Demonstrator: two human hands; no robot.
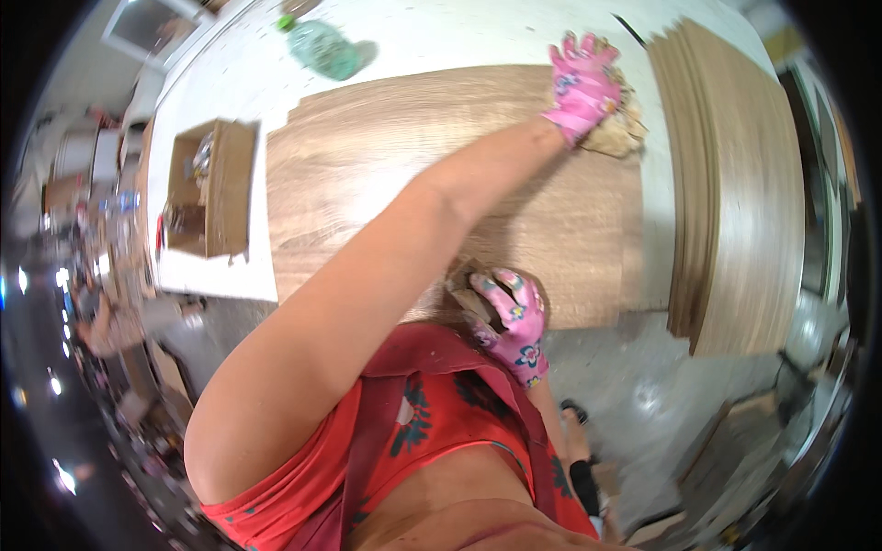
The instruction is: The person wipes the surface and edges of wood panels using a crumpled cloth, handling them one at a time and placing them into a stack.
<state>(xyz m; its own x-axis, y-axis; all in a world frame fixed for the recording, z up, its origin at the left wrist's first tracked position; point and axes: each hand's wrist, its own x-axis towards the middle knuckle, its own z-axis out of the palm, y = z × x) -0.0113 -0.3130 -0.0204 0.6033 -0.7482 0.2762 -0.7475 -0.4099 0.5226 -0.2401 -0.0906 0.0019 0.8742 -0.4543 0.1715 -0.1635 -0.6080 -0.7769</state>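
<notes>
A wood-grain board point(358, 147) lies flat on the white table. My left arm stretches across it to the far right. There my left hand point(586, 87), in a pink flowered glove, presses on a crumpled beige rag point(617, 133) with its fingers spread. Close to my body, at the board's near edge, is my right hand point(514, 326) in a matching glove. Its fingers curl round a brown folded piece point(476, 298), partly hidden, whose kind I cannot make out.
Right of the board stands a stack of wood-grain panels point(744, 193). An open cardboard box point(230, 188) with small items sits on the left. A green-tinted plastic bottle point(322, 49) lies at the far side of the white table point(441, 41). Another person's leg point(577, 441) shows below right.
</notes>
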